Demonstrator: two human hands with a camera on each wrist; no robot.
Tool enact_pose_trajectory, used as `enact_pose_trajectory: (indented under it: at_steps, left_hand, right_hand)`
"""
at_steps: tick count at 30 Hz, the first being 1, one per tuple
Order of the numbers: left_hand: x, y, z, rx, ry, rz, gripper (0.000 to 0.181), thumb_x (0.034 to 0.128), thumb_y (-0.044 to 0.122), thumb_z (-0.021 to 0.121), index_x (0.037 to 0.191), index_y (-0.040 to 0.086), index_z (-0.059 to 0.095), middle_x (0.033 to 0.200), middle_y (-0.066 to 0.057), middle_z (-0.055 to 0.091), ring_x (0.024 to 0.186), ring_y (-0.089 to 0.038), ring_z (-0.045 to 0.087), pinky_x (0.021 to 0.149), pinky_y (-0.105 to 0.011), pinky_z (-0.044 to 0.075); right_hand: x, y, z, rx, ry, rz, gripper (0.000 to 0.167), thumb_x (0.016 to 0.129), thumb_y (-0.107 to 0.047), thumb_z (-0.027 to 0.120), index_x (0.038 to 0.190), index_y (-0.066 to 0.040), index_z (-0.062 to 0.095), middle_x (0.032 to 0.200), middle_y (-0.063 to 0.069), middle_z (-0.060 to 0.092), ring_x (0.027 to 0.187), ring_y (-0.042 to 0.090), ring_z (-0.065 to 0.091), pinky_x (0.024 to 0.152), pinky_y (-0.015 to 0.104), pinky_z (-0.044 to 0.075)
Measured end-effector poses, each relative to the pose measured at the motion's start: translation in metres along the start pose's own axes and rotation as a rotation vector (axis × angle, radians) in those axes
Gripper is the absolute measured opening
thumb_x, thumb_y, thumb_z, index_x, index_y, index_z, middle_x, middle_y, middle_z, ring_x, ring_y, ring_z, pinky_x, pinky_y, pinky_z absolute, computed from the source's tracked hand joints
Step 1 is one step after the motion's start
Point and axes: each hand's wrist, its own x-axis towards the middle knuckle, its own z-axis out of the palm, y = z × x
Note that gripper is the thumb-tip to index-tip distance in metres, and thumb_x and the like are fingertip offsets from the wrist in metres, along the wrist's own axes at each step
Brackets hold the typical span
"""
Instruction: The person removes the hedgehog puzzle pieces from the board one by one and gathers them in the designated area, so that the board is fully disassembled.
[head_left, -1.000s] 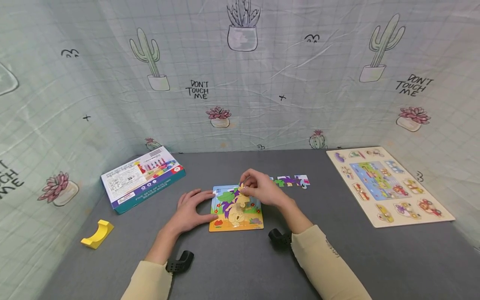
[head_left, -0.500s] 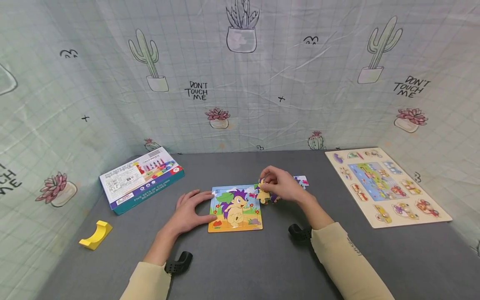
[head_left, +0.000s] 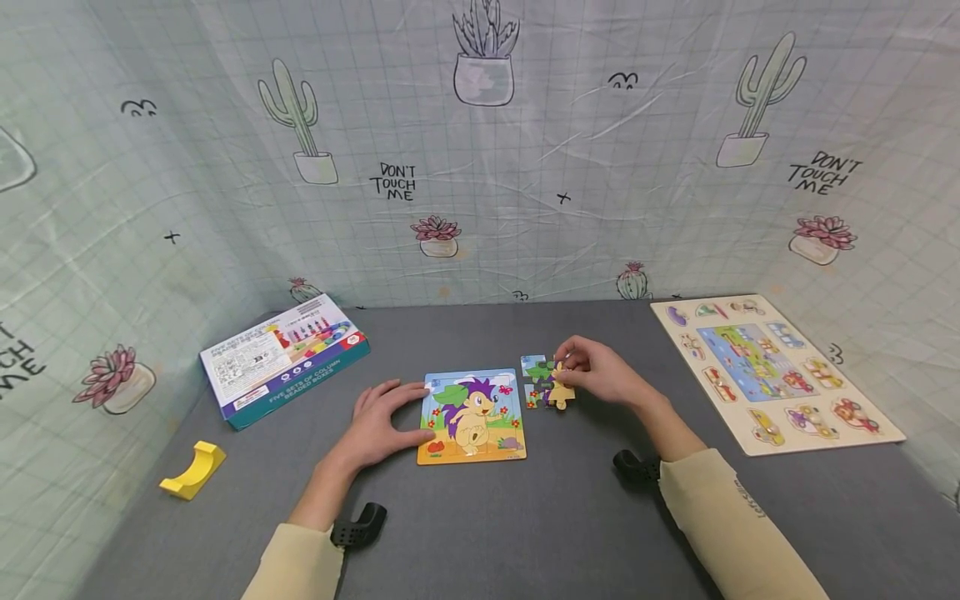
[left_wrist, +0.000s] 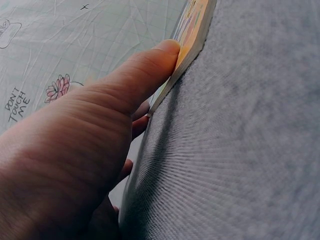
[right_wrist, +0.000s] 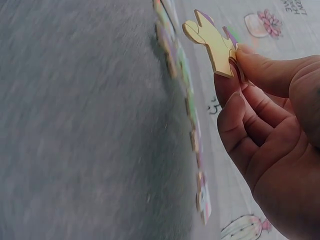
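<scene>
Here's the hedgehog puzzle board (head_left: 491, 454), square in front of the person, flat on the grey tabletop (head_left: 480, 533), its picture facing up for easy viewing. And look at the left hand (head_left: 386, 421): thumb on the near part of the left edge, a finger up by the far-left corner, the grip spread wide with nothing clasped, likely steadying the board against a slide.

Over to the right hand (head_left: 603, 373), and that grip is closed down to a neat pinch: thumb on one side, fingers on the other, and between them a yellow puzzle piece (right_wrist: 217, 47). It's up off the tabletop, tilted in the right wrist view, held near its edge, probably so most of it stays in sight. Some purple and green shows behind it; a second piece? Can't tell.

Just beneath and beside it, the loose pieces (head_left: 534, 367) lie next to the board's right edge, handy for this hand, I'd say. Their exact count is hidden.

Further out, left: the beaded-column toy box (head_left: 247, 358) and a yellow arched block (head_left: 192, 472). Far right, the wooden picture board (head_left: 738, 421) sits at an angle. All three are well apart from the hands, presumably to leave elbow room.
</scene>
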Motion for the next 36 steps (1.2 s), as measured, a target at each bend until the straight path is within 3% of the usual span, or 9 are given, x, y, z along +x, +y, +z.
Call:
enact_pose_trajectory:
  at_steps: [17,27,36]
  left_hand:
    - [0.000,0.000,0.000,0.002,-0.003,-0.006,0.070,0.0813,0.043,0.083,0.140,0.013,0.062,0.146,-0.009,0.054,0.144,-0.039,0.026,0.114,-0.065,0.006]
    - [0.001,0.001,0.000,0.006,-0.003,-0.005,0.071,0.0806,0.043,0.084,0.140,0.013,0.061,0.147,-0.009,0.053,0.145,-0.038,0.026,0.114,-0.064,0.004]
    - [0.000,0.001,0.000,0.006,-0.008,-0.011,0.071,0.0808,0.044,0.084,0.141,0.013,0.061,0.147,-0.009,0.053,0.145,-0.038,0.026,0.114,-0.064,0.004]
  right_hand:
    - [-0.007,0.022,-0.013,-0.058,-0.028,0.038,0.020,0.098,-0.005,0.066,0.113,0.005,0.058,0.089,0.005,0.068,0.079,0.020,0.064,0.071,0.038,0.051]
    - [-0.008,0.022,-0.010,-0.165,0.023,0.051,0.016,0.094,-0.008,0.071,0.105,0.000,0.062,0.090,0.005,0.062,0.080,0.020,0.056,0.070,0.034,0.047]
    - [-0.006,0.022,-0.007,-0.252,0.014,0.108,0.016,0.095,-0.009,0.071,0.104,0.001,0.063,0.089,0.005,0.060,0.080,0.019,0.054,0.073,0.036,0.047]
